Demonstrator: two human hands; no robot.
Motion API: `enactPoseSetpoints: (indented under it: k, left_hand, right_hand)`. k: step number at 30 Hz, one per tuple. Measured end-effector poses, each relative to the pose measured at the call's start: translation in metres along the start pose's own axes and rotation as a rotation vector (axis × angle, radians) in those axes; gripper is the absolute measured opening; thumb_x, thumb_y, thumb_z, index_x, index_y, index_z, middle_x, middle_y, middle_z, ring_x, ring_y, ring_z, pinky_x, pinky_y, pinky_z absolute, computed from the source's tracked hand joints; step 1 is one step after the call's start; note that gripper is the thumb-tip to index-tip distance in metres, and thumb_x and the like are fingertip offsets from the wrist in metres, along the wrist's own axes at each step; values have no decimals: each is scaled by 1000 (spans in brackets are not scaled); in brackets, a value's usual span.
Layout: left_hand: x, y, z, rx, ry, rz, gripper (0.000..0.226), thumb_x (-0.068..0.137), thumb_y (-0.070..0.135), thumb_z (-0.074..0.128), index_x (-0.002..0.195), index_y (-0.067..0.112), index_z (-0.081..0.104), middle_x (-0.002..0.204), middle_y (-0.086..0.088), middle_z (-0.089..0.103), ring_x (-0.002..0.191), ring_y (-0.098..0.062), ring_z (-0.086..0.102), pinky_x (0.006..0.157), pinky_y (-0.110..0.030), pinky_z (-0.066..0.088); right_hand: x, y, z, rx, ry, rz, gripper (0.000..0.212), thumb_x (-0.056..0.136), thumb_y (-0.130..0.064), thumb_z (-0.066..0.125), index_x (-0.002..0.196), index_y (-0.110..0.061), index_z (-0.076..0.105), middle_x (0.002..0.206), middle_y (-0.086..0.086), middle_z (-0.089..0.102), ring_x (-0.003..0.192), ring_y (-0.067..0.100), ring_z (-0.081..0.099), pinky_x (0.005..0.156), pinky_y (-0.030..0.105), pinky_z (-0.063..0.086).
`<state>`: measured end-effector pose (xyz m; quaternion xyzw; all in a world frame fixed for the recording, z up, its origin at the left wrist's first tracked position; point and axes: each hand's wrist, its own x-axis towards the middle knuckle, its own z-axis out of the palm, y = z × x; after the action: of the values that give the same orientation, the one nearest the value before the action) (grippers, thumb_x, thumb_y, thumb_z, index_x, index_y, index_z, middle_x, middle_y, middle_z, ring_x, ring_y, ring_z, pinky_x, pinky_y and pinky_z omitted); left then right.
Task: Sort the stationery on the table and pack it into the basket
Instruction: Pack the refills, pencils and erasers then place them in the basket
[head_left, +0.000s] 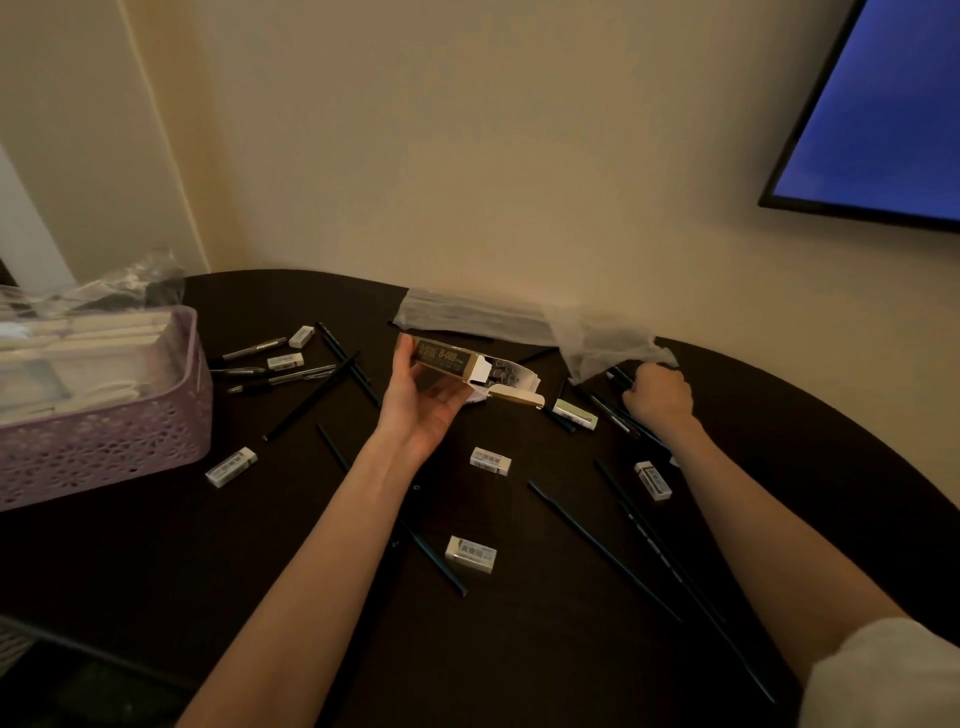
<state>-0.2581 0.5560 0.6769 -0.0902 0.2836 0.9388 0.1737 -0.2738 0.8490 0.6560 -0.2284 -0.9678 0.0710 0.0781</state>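
1. Above the middle of the dark tabletop (519, 649), the left hand (423, 402) grips a gold-and-black pen box (452, 364) from below, thumb on its near-left end, fingers curled under it.
2. That box lies roughly level, its right end flap open, with dark round pen ends showing inside the opening.
3. Farther right, the right hand (658, 399) is clenched around a bunch of dark pens (618, 410) low over the tabletop, just beside a crumpled clear plastic bag (602, 340).
4. At the left edge sits the purple lattice basket (104, 447), already holding pale flat packs, with clear wrapping lying over its far side.
5. White erasers are scattered about: one (231, 467) near the basket, one (490, 461) between the forearms, one (470, 554) closer to the camera, one (653, 480) beside the right forearm.
6. Loose dark pens and pencils lie criss-crossed across the tabletop, a cluster of them (275, 371) between basket and box.
7. A grey folded cloth (467, 314) rests at the far edge against the wall.
8. A blue-lit screen (883, 114) hangs upper right.
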Motion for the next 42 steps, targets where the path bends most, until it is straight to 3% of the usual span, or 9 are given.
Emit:
enactPoseSetpoints:
  k: [3, 10, 13, 16, 21, 27, 31, 37, 42]
  left_hand:
    - [-1, -2, 0, -41, 9, -2, 41, 94, 43, 56, 118, 11, 52, 121, -21, 57, 106, -33, 64, 84, -43, 56]
    - [-3, 2, -2, -49, -9, 11, 42, 94, 45, 56, 119, 11, 54, 121, -19, 59, 106, -31, 64, 78, -40, 57]
    - [-2, 5, -4, -61, -28, -2, 48, 93, 45, 56, 125, 10, 52, 125, -20, 57, 112, -34, 62, 77, -42, 58]
    - [1, 9, -7, -97, -13, 3, 52, 94, 45, 56, 129, 8, 50, 125, -21, 58, 112, -34, 61, 65, -40, 60]
    - [11, 21, -18, -173, 33, 44, 51, 92, 46, 57, 128, 9, 52, 127, -21, 59, 113, -35, 62, 92, -42, 55]
    - [15, 26, -24, -188, 59, 71, 52, 91, 46, 58, 126, 7, 55, 125, -22, 61, 114, -35, 61, 99, -43, 50]
    - [15, 26, -24, -180, 58, 62, 53, 92, 46, 57, 129, 8, 53, 125, -22, 60, 113, -35, 62, 98, -43, 50]
    - [15, 27, -25, -155, 65, 75, 48, 93, 45, 57, 123, 9, 53, 123, -22, 60, 112, -34, 62, 98, -43, 50]
    - [15, 30, -26, -169, 67, 90, 46, 93, 45, 57, 120, 8, 53, 124, -22, 59, 113, -35, 61, 99, -44, 50]
  right_hand:
    - [-3, -2, -6, -6, 20, -30, 14, 90, -8, 57, 77, -7, 53, 97, 19, 61, 99, 36, 58, 78, 42, 48]
    - [-37, -20, -36, 431, 133, -168, 26, 95, -11, 57, 119, -3, 59, 104, 11, 63, 98, 22, 60, 87, 38, 51]
    - [-64, -45, -58, 737, 141, -253, 21, 94, -10, 56, 115, -8, 58, 94, 4, 63, 84, 13, 60, 76, 31, 53]
    - [-98, -74, -84, 1165, 116, -392, 13, 96, -5, 51, 108, -3, 51, 85, 9, 60, 61, 15, 56, 50, 25, 46]
    - [-139, -109, -106, 1464, 303, -736, 8, 98, 0, 45, 103, -6, 46, 89, 13, 59, 63, 23, 62, 50, 29, 53]
    - [-146, -124, -94, 1450, 159, -830, 12, 95, 5, 49, 106, -1, 49, 95, 16, 63, 74, 25, 68, 65, 31, 57]
    - [-142, -129, -79, 1231, 82, -796, 17, 88, 4, 62, 101, -7, 62, 102, 9, 64, 91, 17, 68, 77, 32, 58]
    - [-138, -133, -81, 1130, 33, -701, 28, 81, 0, 72, 95, -22, 63, 98, -2, 65, 89, 11, 67, 75, 23, 56]
    - [-140, -128, -86, 1088, 1, -709, 22, 81, -1, 73, 93, -19, 68, 92, -8, 69, 87, 3, 69, 77, 16, 54]
